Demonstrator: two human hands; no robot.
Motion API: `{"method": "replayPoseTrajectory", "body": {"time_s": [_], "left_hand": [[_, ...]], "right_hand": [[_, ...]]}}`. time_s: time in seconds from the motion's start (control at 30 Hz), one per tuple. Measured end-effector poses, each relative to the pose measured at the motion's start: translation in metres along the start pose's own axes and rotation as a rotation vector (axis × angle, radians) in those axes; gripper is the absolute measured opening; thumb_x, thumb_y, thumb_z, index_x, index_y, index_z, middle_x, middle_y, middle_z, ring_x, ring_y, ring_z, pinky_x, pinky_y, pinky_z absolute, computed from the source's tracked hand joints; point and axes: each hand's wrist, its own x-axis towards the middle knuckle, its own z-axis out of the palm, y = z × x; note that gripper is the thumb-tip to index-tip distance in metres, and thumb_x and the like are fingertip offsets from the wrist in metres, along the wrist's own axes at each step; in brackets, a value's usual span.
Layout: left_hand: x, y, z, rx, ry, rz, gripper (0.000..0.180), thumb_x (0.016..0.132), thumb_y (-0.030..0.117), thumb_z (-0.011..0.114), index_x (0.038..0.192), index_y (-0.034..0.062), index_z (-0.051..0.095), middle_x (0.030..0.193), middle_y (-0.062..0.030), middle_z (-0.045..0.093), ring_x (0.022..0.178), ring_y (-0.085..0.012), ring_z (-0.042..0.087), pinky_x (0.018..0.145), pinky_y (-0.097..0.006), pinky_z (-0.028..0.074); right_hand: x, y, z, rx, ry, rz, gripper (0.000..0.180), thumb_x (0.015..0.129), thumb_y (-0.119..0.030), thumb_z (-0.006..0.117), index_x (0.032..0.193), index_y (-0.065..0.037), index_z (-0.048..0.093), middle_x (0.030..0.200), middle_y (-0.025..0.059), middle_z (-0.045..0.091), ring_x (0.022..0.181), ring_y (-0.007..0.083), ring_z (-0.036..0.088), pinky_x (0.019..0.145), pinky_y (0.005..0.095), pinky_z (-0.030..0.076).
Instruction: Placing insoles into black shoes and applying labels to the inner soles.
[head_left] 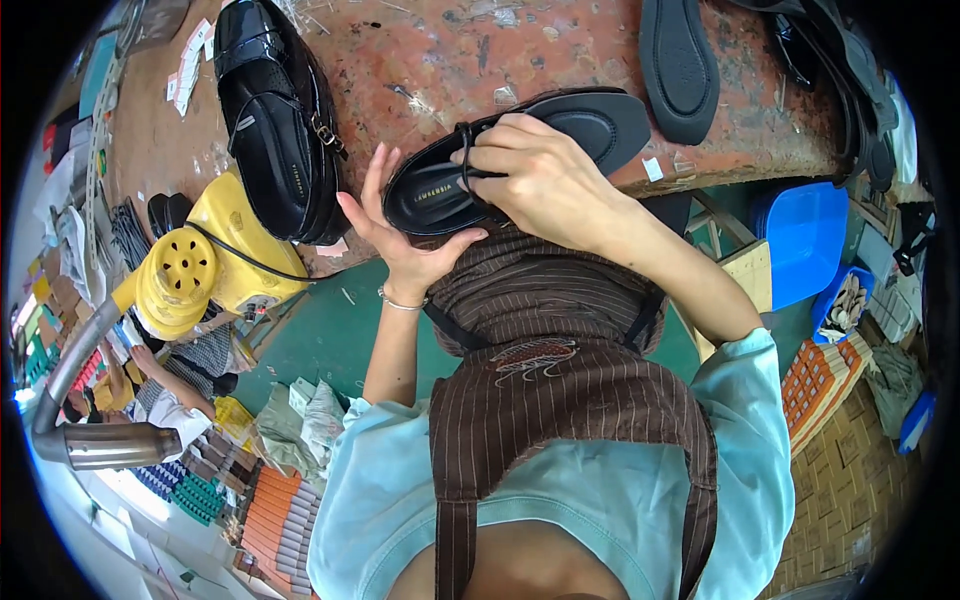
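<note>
A black shoe (412, 212) with a pale-printed heel pad lies near the front edge of the worktable. My left hand (408, 255) is at its heel, fingers spread and thumb out along the rim. Over the shoe's middle, my right hand (535, 175) has its fingers bent together inside the opening, against a thin black strap (466, 140). The fingertips are partly hidden. From beneath that hand a dark sole-shaped piece (625, 125) with a recessed pad sticks out to the right. To the left stand glossy black buckled loafers (262, 130), close together.
A similar dark sole (680, 70) rests on the worn reddish worktable (420, 50), with more black shoe parts (850, 80) at far right. On the left stands a yellow machine (235, 235) with a metal pipe (80, 350). Blue bins (810, 245) are at right. Another person's arm (180, 380) shows at left.
</note>
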Motion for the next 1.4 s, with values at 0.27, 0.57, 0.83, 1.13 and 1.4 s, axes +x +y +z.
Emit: {"method": "replayPoseTrajectory", "body": {"time_s": [0.27, 0.57, 0.83, 1.13, 1.4], "left_hand": [[0.002, 0.000, -0.005, 0.006, -0.032, 0.022, 0.148, 0.059, 0.040, 0.095, 0.155, 0.0137, -0.015, 0.150, -0.0289, 0.031, 0.132, -0.0424, 0.044, 0.111, -0.052, 0.038], [0.000, -0.007, -0.005, -0.099, -0.024, 0.004, 0.147, 0.059, 0.042, 0.094, 0.156, 0.0137, -0.013, 0.150, -0.0292, 0.032, 0.132, -0.0430, 0.044, 0.110, -0.052, 0.038], [0.012, -0.003, -0.019, -0.168, -0.105, -0.092, 0.062, 0.086, 0.039, 0.071, 0.134, 0.0027, 0.056, 0.143, -0.0234, 0.048, 0.130, -0.0390, 0.049, 0.107, -0.045, 0.040], [0.007, 0.001, -0.009, -0.010, 0.028, -0.082, 0.022, 0.087, 0.014, 0.051, 0.105, 0.0001, 0.054, 0.119, -0.0253, 0.059, 0.112, -0.0401, 0.058, 0.098, -0.045, 0.045], [0.000, 0.041, 0.009, 0.077, -0.010, -0.206, 0.055, 0.077, 0.014, 0.074, 0.122, 0.0016, 0.044, 0.142, -0.0290, 0.038, 0.130, -0.0445, 0.042, 0.111, -0.048, 0.032]], "right_hand": [[0.003, 0.002, 0.003, 0.048, -0.015, 0.014, 0.021, 0.065, -0.010, 0.069, 0.083, -0.003, 0.076, 0.094, 0.0059, 0.070, 0.099, 0.0200, 0.062, 0.096, 0.0336, 0.047], [0.004, -0.001, 0.008, -0.101, -0.140, -0.004, 0.021, 0.071, -0.009, 0.065, 0.086, 0.002, 0.074, 0.120, 0.0099, 0.066, 0.110, 0.0217, 0.060, 0.101, 0.0337, 0.046], [0.018, 0.014, 0.019, 0.051, -0.426, -0.282, 0.044, 0.088, -0.011, 0.049, 0.130, -0.011, 0.062, 0.142, 0.0119, 0.054, 0.131, 0.0249, 0.052, 0.111, 0.0377, 0.041], [-0.010, -0.016, -0.004, -0.343, -0.278, 0.029, 0.034, 0.083, -0.014, 0.057, 0.113, -0.012, 0.073, 0.125, 0.0071, 0.068, 0.125, 0.0190, 0.058, 0.117, 0.0392, 0.033], [0.004, -0.002, -0.018, -0.406, 0.228, 0.217, 0.016, 0.076, -0.005, 0.064, 0.087, -0.007, 0.076, 0.104, 0.0091, 0.071, 0.114, 0.0264, 0.063, 0.117, 0.0543, 0.025]]}}
